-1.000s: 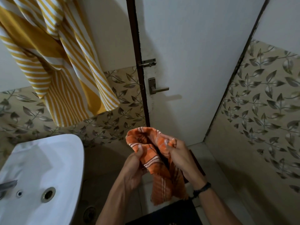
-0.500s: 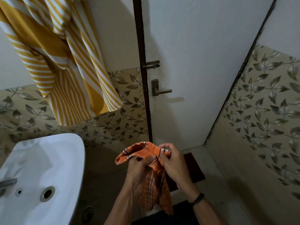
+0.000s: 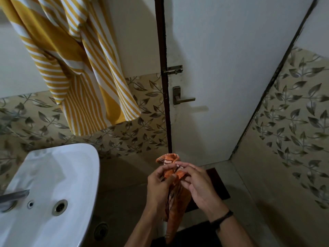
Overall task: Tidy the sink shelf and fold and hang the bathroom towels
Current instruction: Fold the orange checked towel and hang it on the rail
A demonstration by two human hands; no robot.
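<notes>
Orange hand towel (image 3: 178, 198) is up in both hands, in mid-air before the foot of the door (image 3: 222, 68), just off the right rim of the washbasin (image 3: 53, 175). See how tight it's gone?

Big change! A second ago it was a wide, loose bunch, held higher. Now it's drawn into a narrow strip, hanging straight down between the wrists.

And the hands?

Closer together. The left hand (image 3: 158, 186) and right hand (image 3: 199, 184) both have their fingers clamped on the top edge. Thumbs and fingertips pinch the striped hem, and a small fold pokes up above them.

So is that a fold?

Not to my eye. It looks more like hunting along the hem for a corner, so I'd call the folding barely begun. To go on, those pinches would have to slide apart and open the cloth flat.

What else is waiting?

Yellow striped towel (image 3: 80, 77) hangs on the wall above the basin, bunched and twisted rather than squared, so that one looks undone too. The sink shelf is out of view, so I can't judge it.

Any risk?

The tail dangles low, near the dark floor mat (image 3: 220, 189). One lost pinch and it drops to the floor.
</notes>
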